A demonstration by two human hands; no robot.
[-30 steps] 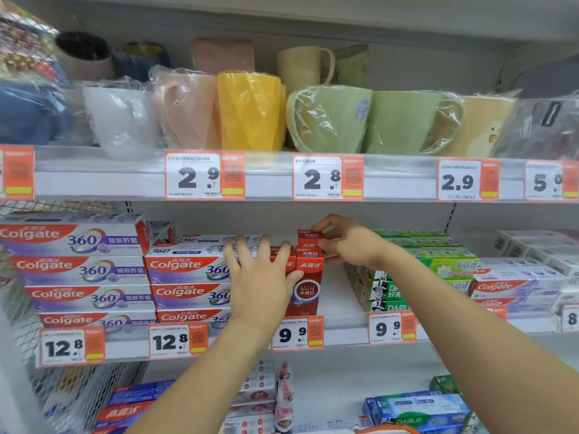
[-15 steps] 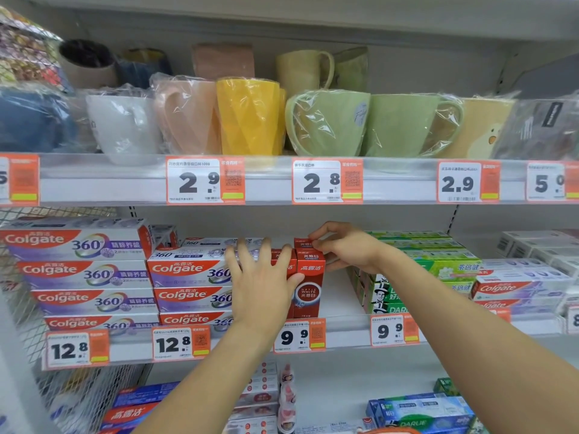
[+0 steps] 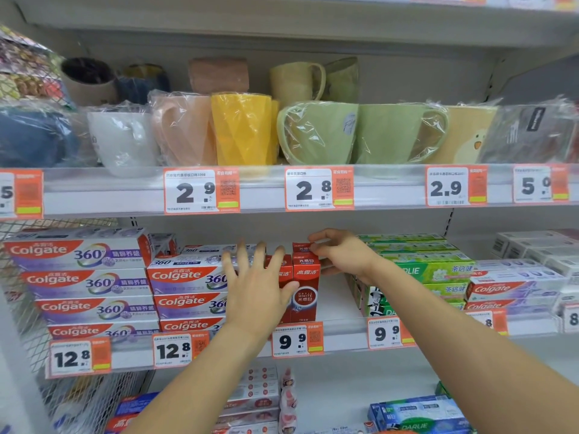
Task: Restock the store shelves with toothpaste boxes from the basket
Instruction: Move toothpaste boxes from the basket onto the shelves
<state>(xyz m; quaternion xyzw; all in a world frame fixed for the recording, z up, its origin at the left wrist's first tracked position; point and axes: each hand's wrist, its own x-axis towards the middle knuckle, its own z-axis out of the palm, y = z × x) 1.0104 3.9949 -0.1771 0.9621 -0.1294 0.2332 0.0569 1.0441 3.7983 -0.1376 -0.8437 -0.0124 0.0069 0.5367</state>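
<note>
The left hand (image 3: 257, 292) has spread since half a second ago: the fingers are now splayed wide and lifted, blurred with motion, where before they lay closer together against the boxes. The right hand (image 3: 341, 255) sits almost where it was, up at the top of the red boxes.

On the middle shelf (image 3: 338, 335), the front red toothpaste box (image 3: 305, 286) stands upright, end-on, just above the 9.9 price tag (image 3: 296, 339). The left palm covers the box beside it on the left, thumb touching the lower left edge of the front box; the hand is flat and open, pressing rather than gripping. Behind, a second red box (image 3: 301, 247) pokes up higher, and the right hand's thumb and forefinger pinch its top corner, the other fingers curled down the right side of the row. So the red boxes sit between the two hands, left palm in front and to the left, right fingers at the back and right.

To the left, a stack of Colgate 360 boxes (image 3: 188, 296) touches the red row. To the right lies a bare strip of shelf, then green toothpaste boxes (image 3: 435, 270). Above, wrapped cups (image 3: 316, 133) line the upper shelf. The basket is out of view.
</note>
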